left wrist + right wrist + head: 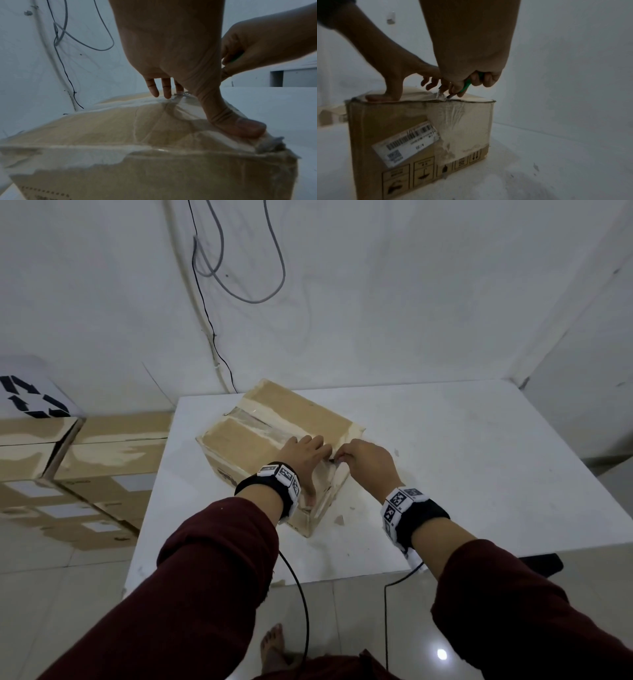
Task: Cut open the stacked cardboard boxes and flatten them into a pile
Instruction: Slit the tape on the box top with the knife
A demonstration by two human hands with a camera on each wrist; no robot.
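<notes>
A taped brown cardboard box point(260, 433) stands on the white table point(462, 467). My left hand point(305, 451) presses flat on the box top, fingers straight and thumb point(243, 127) down near the front edge. Beside it, my right hand point(356, 458) grips a green-handled cutter point(466, 85). Its blade tip touches the clear tape at the middle seam, right at the top edge of the box's near end point(447, 100). That end face carries a barcode label point(407, 142). In the left wrist view the right hand point(260, 44) shows behind the left hand point(171, 54).
More cardboard boxes point(89, 470) are stacked on the floor to the left, one with a white recycling-symbol flap point(32, 398). Cables point(246, 275) hang on the wall behind. Wrist cords point(301, 604) trail off the table's front edge near my bare foot point(272, 648).
</notes>
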